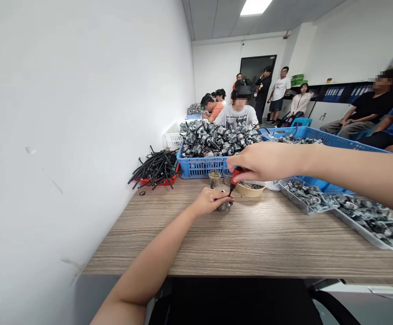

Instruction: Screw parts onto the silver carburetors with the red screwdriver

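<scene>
My left hand [210, 201] holds a small metal part [225, 206] down on the wooden table, fingers over its top. Above it, my right hand [255, 162] is closed around a red and black screwdriver [236, 177]. The screwdriver points down, its tip at the metal part beside my left fingertips; the exact contact point is too small to make out. Just behind the hands are a cup of small brass-coloured screws [214, 177] and a round tan bowl [250, 191] of small parts.
A blue basket [199, 167] heaped with metal parts stands behind. Black hoses lie in a red tray [162, 181] at the left. Clear trays [306, 207] of parts and another blue basket [339, 141] are on the right. Several people are beyond the table.
</scene>
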### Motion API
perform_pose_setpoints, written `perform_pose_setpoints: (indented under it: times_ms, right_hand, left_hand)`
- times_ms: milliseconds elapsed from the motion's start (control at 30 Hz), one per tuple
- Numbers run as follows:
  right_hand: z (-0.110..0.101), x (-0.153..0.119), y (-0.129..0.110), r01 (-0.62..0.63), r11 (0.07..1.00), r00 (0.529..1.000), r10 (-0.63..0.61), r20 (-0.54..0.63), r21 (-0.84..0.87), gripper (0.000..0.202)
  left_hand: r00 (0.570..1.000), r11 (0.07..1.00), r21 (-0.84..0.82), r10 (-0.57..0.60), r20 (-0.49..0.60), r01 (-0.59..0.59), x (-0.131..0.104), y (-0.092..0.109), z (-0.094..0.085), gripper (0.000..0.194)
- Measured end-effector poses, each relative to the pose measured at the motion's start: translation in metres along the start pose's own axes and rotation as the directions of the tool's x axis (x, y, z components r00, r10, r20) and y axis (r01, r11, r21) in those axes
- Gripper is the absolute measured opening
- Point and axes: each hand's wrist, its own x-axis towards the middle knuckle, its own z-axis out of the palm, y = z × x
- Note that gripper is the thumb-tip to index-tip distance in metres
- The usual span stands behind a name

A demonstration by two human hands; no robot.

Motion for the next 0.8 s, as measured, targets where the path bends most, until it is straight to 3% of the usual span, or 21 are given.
perform_pose_setpoints:
  times_ms: [100,333,533,800]
  right_hand:
    - [-0.005,-0.004,0.002,0.043,0.997,0.997,-0.047,0.061,0.065,0.019]
    - [-0.004,-0.004,0.002,-0.033,0.999,0.997,0.034,0.076,-0.012,0.013]
    - [-0.002,0.003,-0.003,-0.045,0.999,0.997,0.045,0.065,0.002,0.034]
    - [-0.008,0.003,-0.013,-0.117,0.985,0.989,0.128,0.08,-0.123,0.042]
  left_hand:
    - [1.0,1.0,-0.006,-0.003,-0.001,0.003,0.001,-0.001,0.0,0.043]
    - [0.999,1.0,-0.012,-0.028,-0.015,0.028,-0.001,0.0,0.002,0.036]
    - [0.998,0.999,-0.022,-0.028,-0.052,0.027,-0.002,-0.004,0.005,0.038]
    - [0.998,1.0,0.0,-0.02,-0.061,0.02,-0.002,-0.005,0.005,0.034]
